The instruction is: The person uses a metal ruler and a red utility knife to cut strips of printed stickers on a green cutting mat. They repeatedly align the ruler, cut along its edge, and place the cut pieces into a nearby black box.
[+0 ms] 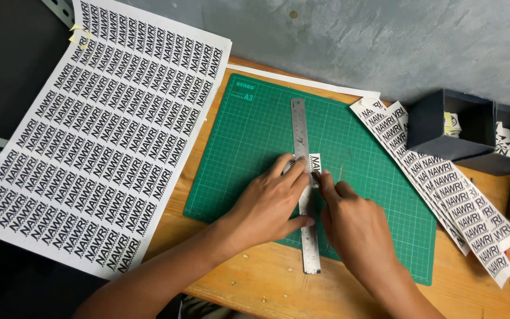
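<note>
A brushed metal ruler (303,177) lies on a matt green rubbery cutting mat (379,177) over bare wood.

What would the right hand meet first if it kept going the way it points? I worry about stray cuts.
Probably the small white label beside the metal ruler; the right hand points up-left at it.

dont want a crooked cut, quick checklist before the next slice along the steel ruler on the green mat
1. Left hand pressing flat on the long steel ruler: ok.
2. Ruler lying fully on the green gridded cutting mat: not ok, its near end overhangs onto the wooden table.
3. Small white printed label piece tight against the ruler's right edge: ok.
4. Left fingertips clear of the cutting edge: cannot tell.
5. Blade in the right hand: cannot tell, hidden by fingers.
6. Cut white printed strips clear of the cut line: ok.
</note>
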